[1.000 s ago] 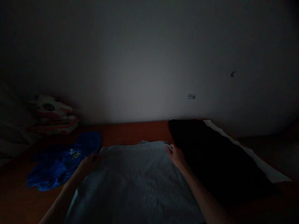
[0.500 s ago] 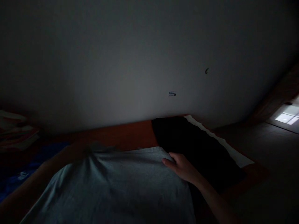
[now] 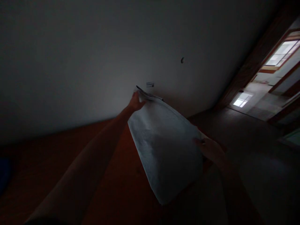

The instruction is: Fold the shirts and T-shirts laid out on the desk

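Note:
A folded grey garment (image 3: pixel 164 150) hangs in the air above the reddish-brown surface (image 3: pixel 100 175), tilted down toward me. My left hand (image 3: pixel 136 101) is stretched far forward and pinches its upper far corner. My right hand (image 3: pixel 211 150) grips its right edge lower down, fingers closed over the cloth. The room is very dim, so the cloth's details are hard to read.
A plain wall (image 3: pixel 93 62) with a small label (image 3: pixel 150 84) and a dark mark (image 3: pixel 182 60) rises behind the surface. At the right, a wooden door frame (image 3: pixel 255 59) opens onto a lit floor (image 3: pixel 241 101). A bit of blue cloth (image 3: pixel 4 172) shows at the far left edge.
Both hands have lifted the grey garment off the surface and swung it to the right. The view has turned right too, so the black cloth has dropped out of sight and the doorway has come in.

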Available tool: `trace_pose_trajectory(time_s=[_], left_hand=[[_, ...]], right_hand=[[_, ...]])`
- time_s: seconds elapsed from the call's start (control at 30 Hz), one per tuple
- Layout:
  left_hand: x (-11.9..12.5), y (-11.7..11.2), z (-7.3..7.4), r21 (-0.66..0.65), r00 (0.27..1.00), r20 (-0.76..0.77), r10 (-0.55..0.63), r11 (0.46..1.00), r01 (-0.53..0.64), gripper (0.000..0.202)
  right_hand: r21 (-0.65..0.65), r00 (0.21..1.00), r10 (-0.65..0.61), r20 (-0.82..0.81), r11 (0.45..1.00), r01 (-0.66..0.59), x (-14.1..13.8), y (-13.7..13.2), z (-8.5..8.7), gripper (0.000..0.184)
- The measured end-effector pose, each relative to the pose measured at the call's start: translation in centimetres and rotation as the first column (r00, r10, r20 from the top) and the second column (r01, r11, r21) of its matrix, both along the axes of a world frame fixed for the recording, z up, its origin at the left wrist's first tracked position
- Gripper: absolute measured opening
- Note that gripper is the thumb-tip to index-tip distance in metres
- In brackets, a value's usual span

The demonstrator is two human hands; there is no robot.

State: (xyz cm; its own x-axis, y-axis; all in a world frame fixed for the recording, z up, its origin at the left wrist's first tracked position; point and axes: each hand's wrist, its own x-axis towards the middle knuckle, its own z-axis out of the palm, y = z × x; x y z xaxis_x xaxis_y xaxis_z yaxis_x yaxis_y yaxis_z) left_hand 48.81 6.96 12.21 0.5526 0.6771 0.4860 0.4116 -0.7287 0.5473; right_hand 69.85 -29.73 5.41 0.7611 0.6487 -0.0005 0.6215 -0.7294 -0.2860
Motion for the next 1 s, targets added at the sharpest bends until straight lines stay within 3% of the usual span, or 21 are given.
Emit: trace_pose_trajectory(time_s=[0.07,0.1,0.17,0.23,0.33,0.43,0.53,0.63,0.73,0.83,0.9,1.0], left_hand=[[1.9,-2.9,-1.4,0.026,0.976,-0.124,-0.178,0.983,0.183,0.061],[1.8,-4.6,-2.2,0.046,0.931,-0.209,-0.298,0.948,0.314,0.051],[-0.2,-8.1,-4.1,0.063,0.844,-0.309,-0.438,0.876,0.478,0.03],[-4.0,-11.3,-6.2,0.031,0.806,-0.364,-0.467,0.859,0.512,0.025],[-11.2,-14.7,-9.6,-0.053,0.83,-0.384,-0.405,0.907,0.418,0.025],[-18.7,-16.5,-12.8,-0.117,0.874,-0.408,-0.262,0.965,0.235,0.031],[-25.6,-17.6,-15.1,-0.089,0.924,-0.374,-0.076,0.995,0.046,0.032],[-30.8,-18.6,-15.8,-0.043,0.934,-0.342,0.106,0.991,-0.128,0.032],[-33.9,-19.6,-15.6,-0.022,0.913,-0.344,0.22,0.97,-0.242,0.031],[-35.2,-20.2,-15.4,-0.012,0.891,-0.359,0.278,0.953,-0.302,0.029],[-35.6,-20.4,-15.3,0.003,0.879,-0.377,0.291,0.95,-0.313,0.028],[-36.0,-20.6,-15.2,0.029,0.872,-0.391,0.294,0.951,-0.308,0.025]], right_hand=[[-0.076,0.998,-0.057,0.018,0.995,0.058,1.4,-1.5,-2.2,0.046],[-0.109,0.997,-0.069,0.03,0.992,0.072,1.6,-2.4,-3.3,0.048],[-0.134,0.997,-0.058,0.049,0.989,0.064,1.2,-3.7,-5.3,0.052],[-0.082,0.99,-0.043,0.135,0.995,0.054,0.0,-4.2,-6.4,0.054],[0.094,0.929,-0.03,0.369,0.996,-0.006,-2.5,-3.2,-6.3,0.052],[0.232,0.891,0.106,0.442,0.946,-0.228,-6.2,-0.5,-5.1,0.046],[0.296,0.859,0.379,0.343,0.825,-0.482,-11.6,2.6,-4.7,0.028],[0.315,0.744,0.633,0.214,0.676,-0.666,-17.9,5.3,-5.5,0.018],[0.313,0.601,0.794,0.094,0.55,-0.774,-23.9,7.3,-6.4,0.017],[0.268,0.491,0.871,-0.014,0.476,-0.838,-28.6,9.5,-6.9,0.02],[0.206,0.503,0.864,-0.003,0.492,-0.846,-30.8,11.2,-7.3,0.024],[0.152,0.597,0.798,0.088,0.581,-0.799,-32.7,13.5,-8.2,0.035]])
